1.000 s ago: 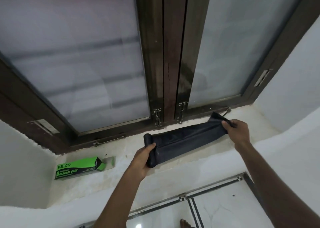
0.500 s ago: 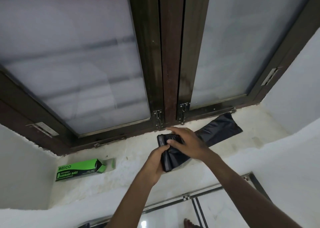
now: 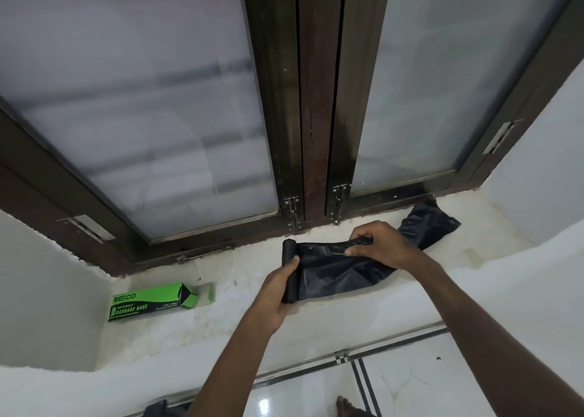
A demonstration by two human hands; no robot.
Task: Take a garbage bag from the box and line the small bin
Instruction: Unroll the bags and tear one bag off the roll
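Since the sill is rough, the bag stretched over it could snag or tear crooked; my left hand grips the roll, right hand pinches the sheet, box sits left.

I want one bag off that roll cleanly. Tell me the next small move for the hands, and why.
Probably pull the two hands apart to tear one bag free. The left hand grips the black roll, the right hand pinches the unrolled bag close beside it, and the bag's far end already lies loose on the sill. No bin is in view yet.
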